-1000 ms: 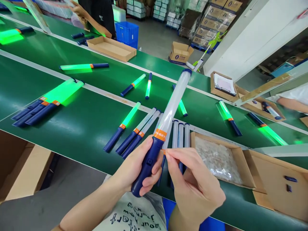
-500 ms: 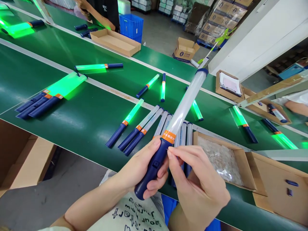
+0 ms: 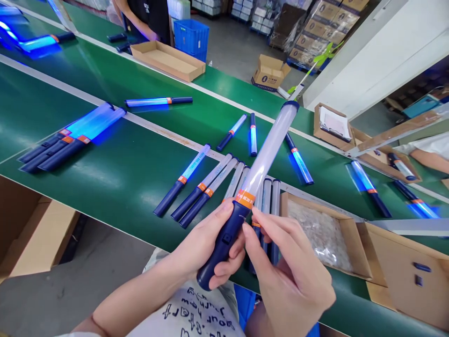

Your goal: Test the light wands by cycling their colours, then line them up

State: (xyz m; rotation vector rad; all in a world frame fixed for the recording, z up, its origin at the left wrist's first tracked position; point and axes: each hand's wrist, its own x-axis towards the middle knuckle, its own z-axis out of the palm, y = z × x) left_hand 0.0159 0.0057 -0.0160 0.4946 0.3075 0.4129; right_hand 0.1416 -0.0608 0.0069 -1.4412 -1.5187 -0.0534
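Left hand (image 3: 206, 245) was wrapped tight around the dark blue handle of a light baton (image 3: 250, 187), holding it tilted up and to the right above the green conveyor belt (image 3: 115, 173); its unlit translucent tube ended in a blue cap near the belt's far side. Right hand (image 3: 287, 271) sat just beside the handle, thumb and forefinger pinched together just below the orange collar (image 3: 244, 199) and touching the handle; whether anything small sat in that pinch could not be told. Under the held baton lay a row of unlit batons (image 3: 210, 187) side by side on the belt, more of them partly hidden by the hands. Left of that, a bunch of three batons (image 3: 70, 138) glowed blue. Further out, single blue-lit batons (image 3: 300, 159) lay scattered, well apart. Open cardboard box (image 3: 324, 231) with a clear bag inside sat right of the hands, touching the belt edge. Another person (image 3: 147, 16) stood at the far side near a flat cardboard tray (image 3: 168, 58)
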